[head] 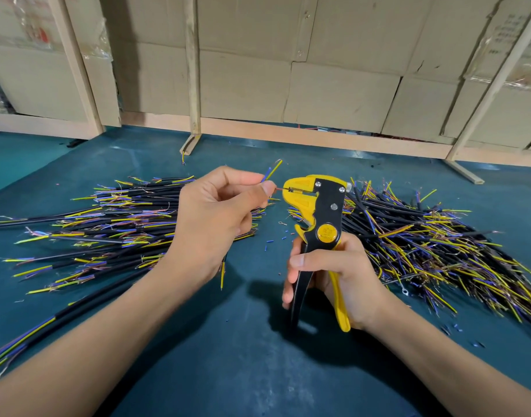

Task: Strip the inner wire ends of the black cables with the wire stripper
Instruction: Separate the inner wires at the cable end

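Left hand [216, 218] curled round a black cable [223, 273], thumb and forefinger pinching a thin reddish inner wire [278, 190] whose tip reaches into the yellow head of the wire stripper [316, 224]. Yellow and blue inner wires [272, 171] sticking up past the fingertips. Right hand [339, 281] wrapped round the stripper's black and yellow handles, tool upright, handles still spread apart. Between both hands, bare teal tabletop [252, 356] with small blue insulation scraps [276, 240]. To the left, a pile of black cables [107, 224]; to the right, a second pile [423, 245].
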{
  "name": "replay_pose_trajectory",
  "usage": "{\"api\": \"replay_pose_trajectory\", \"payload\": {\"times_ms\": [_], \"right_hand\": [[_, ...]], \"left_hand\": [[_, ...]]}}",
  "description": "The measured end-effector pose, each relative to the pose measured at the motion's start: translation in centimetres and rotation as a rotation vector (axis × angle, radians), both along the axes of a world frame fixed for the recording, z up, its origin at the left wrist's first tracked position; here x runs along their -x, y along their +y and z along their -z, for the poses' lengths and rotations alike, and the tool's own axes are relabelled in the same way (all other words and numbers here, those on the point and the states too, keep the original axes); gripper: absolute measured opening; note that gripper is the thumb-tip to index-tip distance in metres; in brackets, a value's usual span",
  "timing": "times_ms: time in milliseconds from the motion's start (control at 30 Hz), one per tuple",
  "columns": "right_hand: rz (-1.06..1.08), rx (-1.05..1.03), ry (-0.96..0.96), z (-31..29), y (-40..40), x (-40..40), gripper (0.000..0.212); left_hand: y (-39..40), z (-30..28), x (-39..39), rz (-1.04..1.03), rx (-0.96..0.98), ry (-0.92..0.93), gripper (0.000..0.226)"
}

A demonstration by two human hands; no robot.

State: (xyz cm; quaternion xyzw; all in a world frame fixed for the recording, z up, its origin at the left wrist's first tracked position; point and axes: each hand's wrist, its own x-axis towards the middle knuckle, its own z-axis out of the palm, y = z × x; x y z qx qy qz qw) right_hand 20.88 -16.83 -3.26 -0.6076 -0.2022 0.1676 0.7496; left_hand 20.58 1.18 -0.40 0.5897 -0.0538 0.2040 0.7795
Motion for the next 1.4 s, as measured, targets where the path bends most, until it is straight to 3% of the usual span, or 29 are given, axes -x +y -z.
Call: {"api": "replay_pose_trajectory", "payload": {"times_ms": [100, 167, 300, 467, 933, 1233, 1400], "right_hand": [[0.068, -0.027, 0.053, 0.0, 0.3, 0.4, 0.016], [0.115, -0.042, 0.064, 0.1, 0.3, 0.5, 0.019], [0.028, -0.103, 0.087, 0.0, -0.1, 0.0, 0.006], [-0.039, -0.148, 0.078, -0.2, -0.4, -0.1, 0.011], [-0.063, -0.038, 0.042, -0.1, 0.1, 0.2, 0.009], [0.088, -0.032, 0.139, 0.0, 0.6, 0.6, 0.012], [-0.017, -0.188, 0.244, 0.0, 0.4, 0.1, 0.022]], "left_hand": [[0.2, 0.0, 0.0, -0.003, -0.033, -0.008, 0.017], [0.3, 0.1, 0.1, -0.035, -0.159, -0.043, 0.013], [0.6, 0.8, 0.0, -0.203, -0.414, -0.078, 0.008], [0.6, 1.5, 0.4, -0.435, -0.67, -0.206, 0.005], [-0.2, 1.9, 0.6, -0.505, -0.783, -0.404, 0.012], [0.1, 1.6, 0.5, -0.512, -0.886, -0.439, 0.012], [0.6, 1.7, 0.1, -0.492, -0.897, -0.304, 0.014]]}}
